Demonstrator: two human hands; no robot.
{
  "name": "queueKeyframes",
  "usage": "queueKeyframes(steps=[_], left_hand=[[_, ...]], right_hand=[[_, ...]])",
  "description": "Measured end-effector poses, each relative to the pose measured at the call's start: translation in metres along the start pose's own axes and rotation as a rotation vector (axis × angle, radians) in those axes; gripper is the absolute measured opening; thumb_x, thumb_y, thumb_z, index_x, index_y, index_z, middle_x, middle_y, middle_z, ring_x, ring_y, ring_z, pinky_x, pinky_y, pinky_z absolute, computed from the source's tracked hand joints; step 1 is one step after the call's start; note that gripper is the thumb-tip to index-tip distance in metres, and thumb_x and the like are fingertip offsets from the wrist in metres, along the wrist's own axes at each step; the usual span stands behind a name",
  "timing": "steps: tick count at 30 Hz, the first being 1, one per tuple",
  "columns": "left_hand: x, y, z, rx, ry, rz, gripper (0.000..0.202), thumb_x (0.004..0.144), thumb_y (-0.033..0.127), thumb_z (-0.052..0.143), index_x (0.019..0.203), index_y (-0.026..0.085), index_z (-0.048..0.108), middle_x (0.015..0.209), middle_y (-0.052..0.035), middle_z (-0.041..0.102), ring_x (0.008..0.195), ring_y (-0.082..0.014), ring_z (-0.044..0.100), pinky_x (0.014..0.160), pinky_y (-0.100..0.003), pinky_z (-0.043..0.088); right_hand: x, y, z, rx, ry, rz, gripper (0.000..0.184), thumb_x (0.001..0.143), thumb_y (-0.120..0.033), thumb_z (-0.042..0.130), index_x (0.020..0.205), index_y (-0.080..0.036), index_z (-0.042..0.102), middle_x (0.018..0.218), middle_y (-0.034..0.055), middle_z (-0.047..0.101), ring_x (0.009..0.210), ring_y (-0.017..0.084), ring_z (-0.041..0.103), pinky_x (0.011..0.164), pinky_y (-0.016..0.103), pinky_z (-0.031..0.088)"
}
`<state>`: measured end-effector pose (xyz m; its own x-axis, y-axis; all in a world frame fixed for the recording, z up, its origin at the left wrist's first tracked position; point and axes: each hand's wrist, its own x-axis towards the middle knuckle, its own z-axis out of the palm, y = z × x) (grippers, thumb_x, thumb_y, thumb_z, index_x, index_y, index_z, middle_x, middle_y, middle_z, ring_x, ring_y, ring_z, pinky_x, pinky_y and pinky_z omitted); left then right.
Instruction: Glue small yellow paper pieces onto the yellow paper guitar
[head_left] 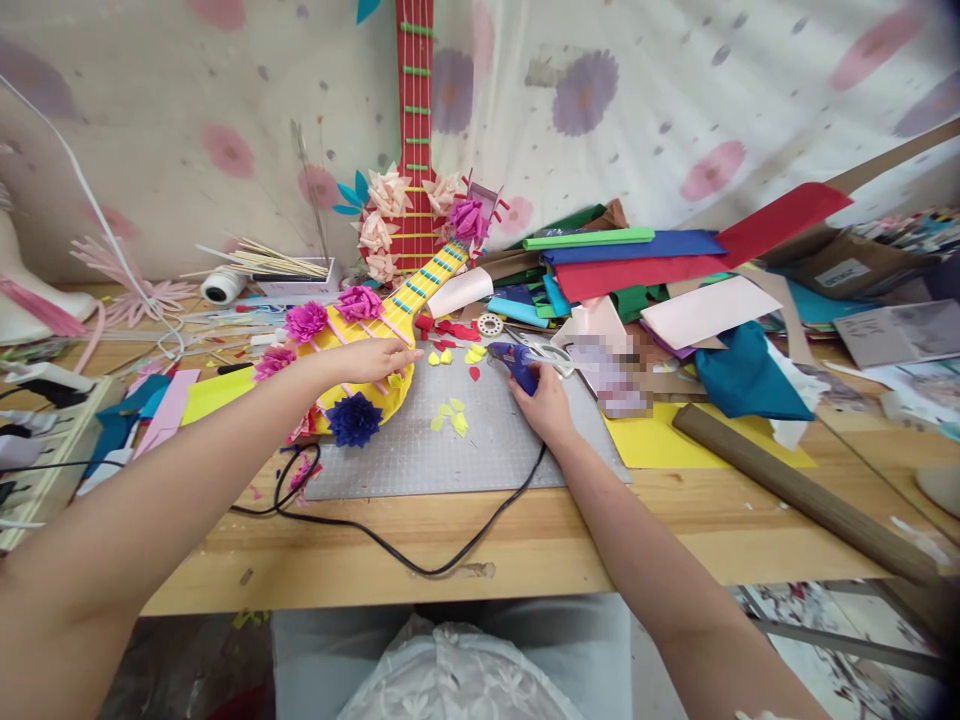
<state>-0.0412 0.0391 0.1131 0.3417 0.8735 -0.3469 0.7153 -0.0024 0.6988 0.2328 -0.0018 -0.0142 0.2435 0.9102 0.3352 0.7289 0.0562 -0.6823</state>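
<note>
A yellow ukulele-like craft instrument (375, 398), trimmed with paper flowers, leans at an angle on the left of the grey cutting mat (517, 450). Over its body is my left hand (379, 360), fingers together and bent; whatever they pinch is hidden. A dark blue paper flower (354, 419) sits just below that hand. My right hand (546, 405) grips a blue glue gun (517, 365), its nozzle pointing left. Between the hands lie small yellow paper petals (457, 420) and a red petal (474, 374). Scissors (553, 354) rest behind the glue gun.
The glue gun's black cord (420, 570) loops along the table's front. A red craft instrument (416, 150) stands against the curtain. Coloured paper rolls (637, 265) pile up at the back right, and a brown roll (795, 490) lies at right. A power strip (56, 450) is far left.
</note>
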Motion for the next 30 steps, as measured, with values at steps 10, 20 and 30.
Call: queueKeyframes(steps=[10,20,30], left_hand=[[-0.008,-0.001,-0.007,0.072,0.019,0.031,0.042,0.072,0.051,0.055,0.100,0.020,0.055,0.092,-0.0060,0.066,0.066,-0.0173,0.064,0.057,-0.027,0.048],[-0.017,-0.037,-0.001,0.387,0.121,0.276,0.064,0.062,0.023,0.060,0.123,0.020,0.041,0.109,-0.0064,0.060,0.085,-0.0177,0.063,0.077,-0.029,0.047],[-0.011,-0.038,0.018,0.502,0.238,0.300,0.055,0.067,0.017,0.052,0.121,0.022,0.040,0.102,-0.0038,0.063,0.091,-0.0189,0.061,0.076,-0.028,0.045]], right_hand=[[-0.004,-0.006,-0.015,-0.160,0.033,-0.033,0.042,0.067,-0.042,0.062,0.097,-0.015,0.049,0.100,0.0148,0.058,0.096,0.028,0.054,0.080,0.041,0.043],[-0.018,-0.078,-0.012,0.047,-0.518,-0.242,0.009,0.077,-0.027,0.055,0.077,-0.020,0.059,0.072,0.0006,0.059,0.068,0.013,0.052,0.062,0.026,0.038],[-0.013,-0.125,0.062,0.242,-0.378,-0.271,0.012,0.073,-0.017,0.056,0.083,-0.018,0.064,0.075,0.0002,0.059,0.069,0.012,0.051,0.065,0.024,0.039]])
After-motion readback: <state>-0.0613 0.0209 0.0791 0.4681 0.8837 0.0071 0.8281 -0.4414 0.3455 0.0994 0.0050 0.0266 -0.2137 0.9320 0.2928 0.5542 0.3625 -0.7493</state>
